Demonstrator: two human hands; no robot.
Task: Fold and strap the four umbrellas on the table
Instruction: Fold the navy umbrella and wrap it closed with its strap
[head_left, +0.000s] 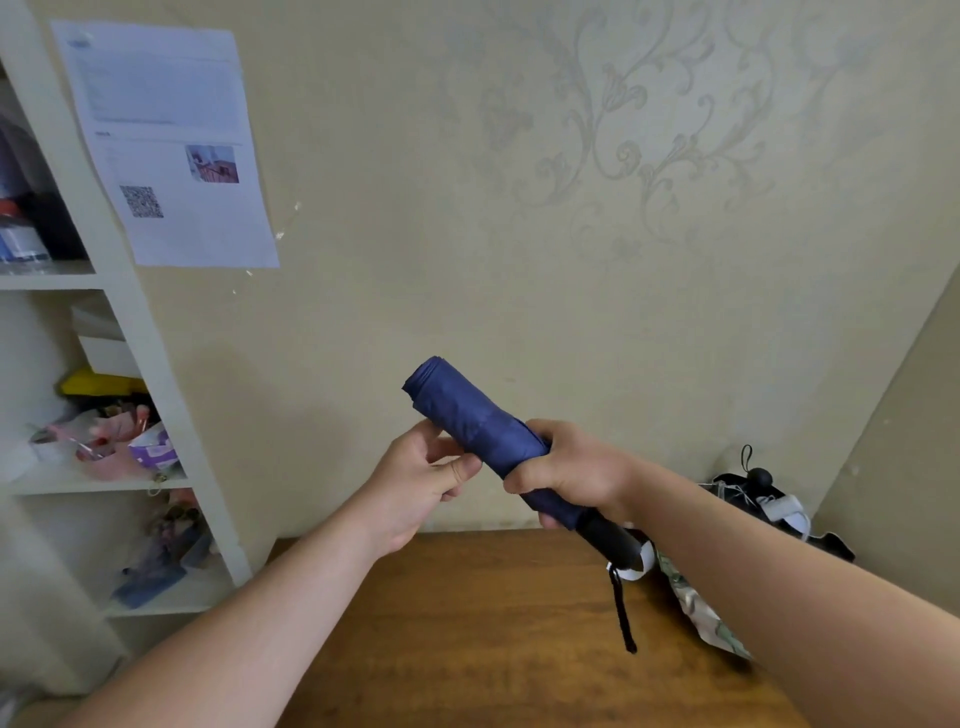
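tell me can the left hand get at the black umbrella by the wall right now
Probably not easily: the black umbrella lies far right by the wall, behind the right hand and forearm gripping the navy umbrella. The left hand would have to cross them.
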